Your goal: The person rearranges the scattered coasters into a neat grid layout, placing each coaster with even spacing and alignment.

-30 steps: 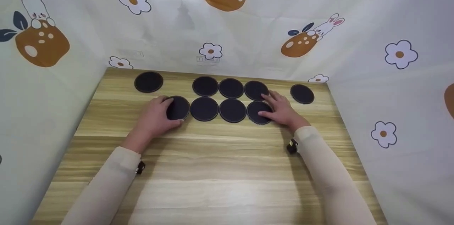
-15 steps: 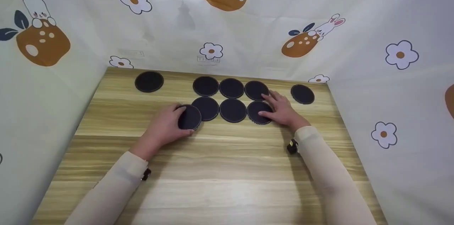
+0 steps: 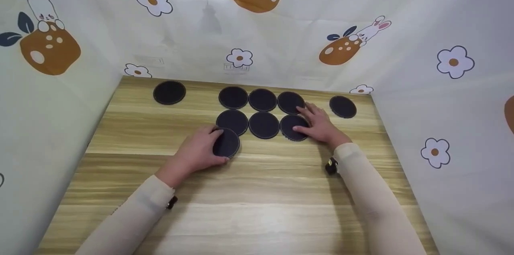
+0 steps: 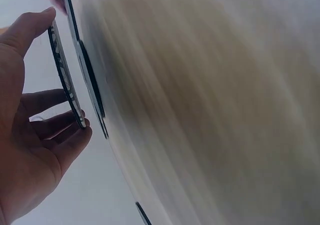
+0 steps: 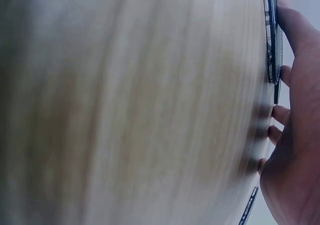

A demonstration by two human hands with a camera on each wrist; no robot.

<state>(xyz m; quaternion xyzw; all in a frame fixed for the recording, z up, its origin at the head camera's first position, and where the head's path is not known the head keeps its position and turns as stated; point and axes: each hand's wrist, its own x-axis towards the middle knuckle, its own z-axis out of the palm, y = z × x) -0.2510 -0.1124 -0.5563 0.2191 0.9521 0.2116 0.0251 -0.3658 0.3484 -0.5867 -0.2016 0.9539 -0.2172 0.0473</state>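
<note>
My left hand (image 3: 200,148) grips a round black coaster (image 3: 227,143) by its edges, thumb at the near side and fingers at the far side. In the left wrist view this coaster (image 4: 64,72) is raised off the table, apart from the coasters below it. From the head view it overlaps the front-left coaster (image 3: 232,121) of two rows of three. My right hand (image 3: 320,124) rests at the right end of those rows, its thumb on the front-right coaster (image 3: 294,128) and a finger on the back-right coaster (image 3: 290,102).
One lone coaster (image 3: 169,92) lies at the back left of the wooden table (image 3: 257,202), another coaster (image 3: 343,106) at the back right. A patterned cloth (image 3: 192,38) hangs around the left, back and right sides.
My left hand has carried its coaster rightward and toward me, away from the left end of the front row. My right hand has stayed in place.
</note>
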